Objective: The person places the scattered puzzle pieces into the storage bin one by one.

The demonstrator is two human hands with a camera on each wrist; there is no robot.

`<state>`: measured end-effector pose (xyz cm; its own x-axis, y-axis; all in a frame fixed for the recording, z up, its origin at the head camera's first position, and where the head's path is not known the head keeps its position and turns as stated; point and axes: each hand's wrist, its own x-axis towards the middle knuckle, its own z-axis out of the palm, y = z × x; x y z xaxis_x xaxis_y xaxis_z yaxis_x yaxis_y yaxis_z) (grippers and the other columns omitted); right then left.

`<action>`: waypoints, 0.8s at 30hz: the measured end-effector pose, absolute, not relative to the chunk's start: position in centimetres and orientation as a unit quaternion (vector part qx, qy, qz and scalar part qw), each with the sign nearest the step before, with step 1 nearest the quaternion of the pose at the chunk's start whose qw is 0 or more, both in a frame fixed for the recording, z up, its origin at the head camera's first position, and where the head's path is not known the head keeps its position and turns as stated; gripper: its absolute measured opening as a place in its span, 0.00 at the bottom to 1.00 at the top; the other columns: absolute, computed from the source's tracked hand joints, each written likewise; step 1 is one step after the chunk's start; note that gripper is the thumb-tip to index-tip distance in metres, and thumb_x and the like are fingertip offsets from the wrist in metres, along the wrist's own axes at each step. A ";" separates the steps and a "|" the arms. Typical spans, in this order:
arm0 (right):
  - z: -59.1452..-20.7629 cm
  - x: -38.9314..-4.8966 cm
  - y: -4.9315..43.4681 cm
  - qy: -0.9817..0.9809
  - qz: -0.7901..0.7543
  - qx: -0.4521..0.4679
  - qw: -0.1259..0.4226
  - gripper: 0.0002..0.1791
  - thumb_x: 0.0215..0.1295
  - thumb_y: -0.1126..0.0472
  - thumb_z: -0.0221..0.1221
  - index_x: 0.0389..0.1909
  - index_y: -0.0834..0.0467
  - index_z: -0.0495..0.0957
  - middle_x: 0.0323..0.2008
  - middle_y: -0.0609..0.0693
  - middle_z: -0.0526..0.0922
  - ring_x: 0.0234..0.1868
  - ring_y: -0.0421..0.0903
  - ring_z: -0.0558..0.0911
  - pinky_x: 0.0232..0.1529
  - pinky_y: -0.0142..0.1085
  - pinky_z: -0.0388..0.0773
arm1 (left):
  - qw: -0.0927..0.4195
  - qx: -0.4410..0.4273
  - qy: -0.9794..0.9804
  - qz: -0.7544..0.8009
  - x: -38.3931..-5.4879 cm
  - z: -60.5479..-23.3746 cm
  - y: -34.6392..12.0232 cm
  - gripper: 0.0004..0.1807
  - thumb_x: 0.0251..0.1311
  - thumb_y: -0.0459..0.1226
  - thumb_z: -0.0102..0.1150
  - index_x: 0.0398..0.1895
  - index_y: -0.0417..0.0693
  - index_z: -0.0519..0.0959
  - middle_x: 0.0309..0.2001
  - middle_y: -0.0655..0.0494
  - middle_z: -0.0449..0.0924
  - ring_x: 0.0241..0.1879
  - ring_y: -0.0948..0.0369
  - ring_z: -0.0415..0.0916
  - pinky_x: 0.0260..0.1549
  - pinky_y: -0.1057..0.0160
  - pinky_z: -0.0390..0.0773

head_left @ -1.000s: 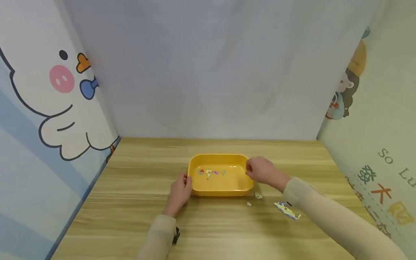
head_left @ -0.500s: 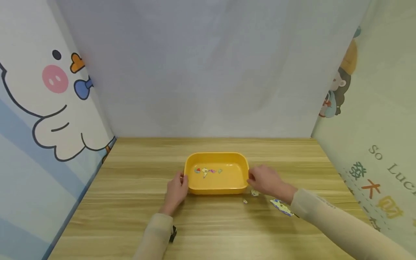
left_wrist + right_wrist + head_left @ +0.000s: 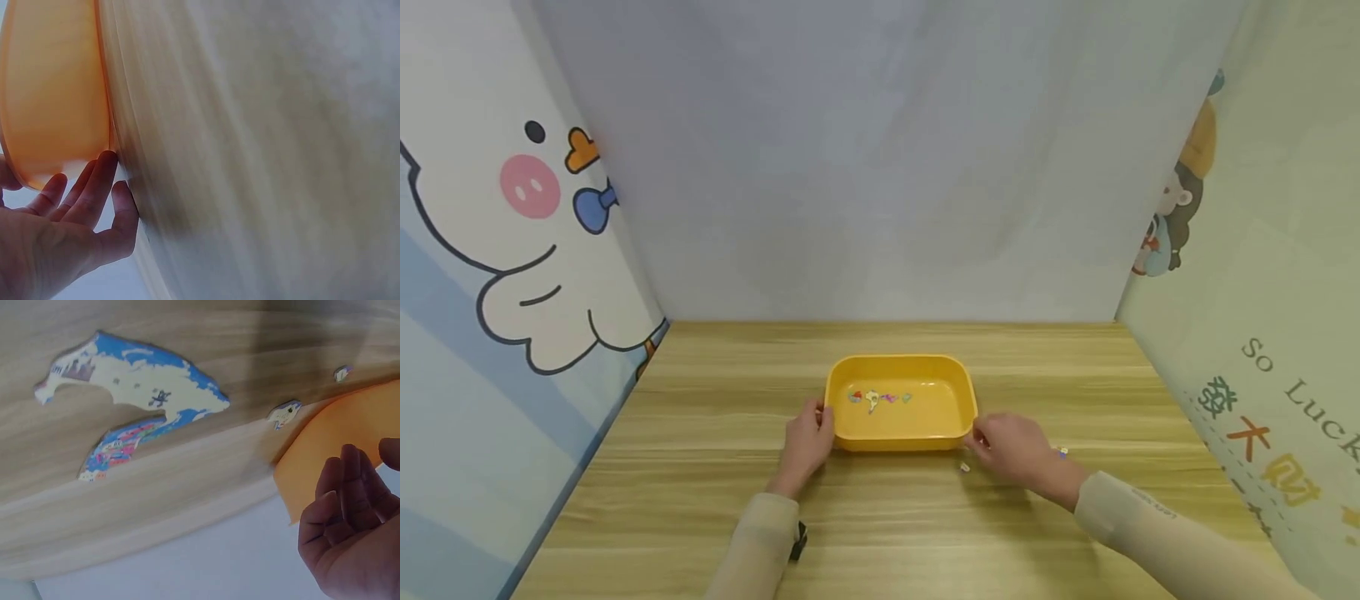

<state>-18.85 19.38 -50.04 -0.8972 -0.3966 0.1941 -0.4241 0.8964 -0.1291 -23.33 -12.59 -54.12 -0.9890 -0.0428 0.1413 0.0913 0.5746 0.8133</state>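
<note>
A yellow rectangular tray (image 3: 901,362) stands on the wooden table, with several small colourful flat cut-out pieces (image 3: 872,400) on its floor. My left hand (image 3: 807,437) holds the tray's left end, its fingertips along the wall and thumb by the rim. My right hand (image 3: 1011,448) is at the front right corner, thumb and fingers apart. In the right wrist view, a small cream piece (image 3: 284,414) and a tinier one (image 3: 342,373) lie by the tray. A large blue-and-cream cut-out piece (image 3: 144,375) lies farther off, mostly hidden by my right arm in the head view.
The wooden table (image 3: 737,358) meets a plain pale backdrop (image 3: 887,167) at the rear. Printed cloths with a white cartoon bird (image 3: 490,233) at left and lettering (image 3: 1255,433) at right hang on both sides.
My right hand has moved from the tray's right rim down toward its front right corner, now covering the small cream piece in the head view. My left hand stays at the left end.
</note>
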 end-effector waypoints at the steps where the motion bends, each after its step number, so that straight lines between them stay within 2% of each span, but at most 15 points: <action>1: -50.2 -18.8 19.2 -0.971 0.084 0.207 0.081 0.13 0.59 0.51 0.62 0.19 0.47 0.72 0.17 0.37 0.69 0.19 0.37 0.68 0.17 0.34 0.67 | 0.072 -0.013 -0.884 -0.461 -23.3 -54.1 -12.6 0.10 0.69 0.39 0.46 0.42 0.41 0.73 0.29 0.52 0.76 0.27 0.58 0.73 0.27 0.60 0.75; 12: -51.8 -18.0 18.2 -0.981 0.083 0.175 0.008 0.13 0.56 0.50 0.66 0.22 0.50 0.73 0.22 0.42 0.71 0.27 0.44 0.72 0.23 0.41 0.71 | 0.074 -0.013 -0.884 -0.462 -23.4 -54.0 -12.6 0.10 0.69 0.39 0.46 0.42 0.41 0.73 0.29 0.52 0.78 0.28 0.58 0.73 0.29 0.59 0.76; 18: -53.2 -17.6 18.1 -0.979 0.113 0.166 0.029 0.16 0.55 0.48 0.68 0.23 0.51 0.73 0.22 0.43 0.70 0.27 0.44 0.71 0.24 0.41 0.71 | 0.082 -0.016 -0.886 -0.456 -23.4 -54.3 -12.5 0.09 0.69 0.39 0.46 0.41 0.41 0.73 0.29 0.52 0.78 0.29 0.57 0.74 0.29 0.58 0.76; 24: -53.7 -17.3 17.7 -0.980 0.132 0.147 0.033 0.12 0.58 0.55 0.65 0.24 0.52 0.71 0.23 0.44 0.70 0.28 0.46 0.72 0.25 0.41 0.71 | 0.082 -0.019 -0.885 -0.459 -23.3 -54.2 -12.5 0.08 0.69 0.38 0.46 0.40 0.42 0.72 0.28 0.52 0.77 0.28 0.58 0.74 0.28 0.59 0.76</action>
<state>-17.27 17.72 -53.69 -0.9547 -0.2791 0.1035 -0.2966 0.9219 -0.2492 -23.33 -12.50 -54.18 -0.9858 -0.0420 0.1628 0.1089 0.5782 0.8086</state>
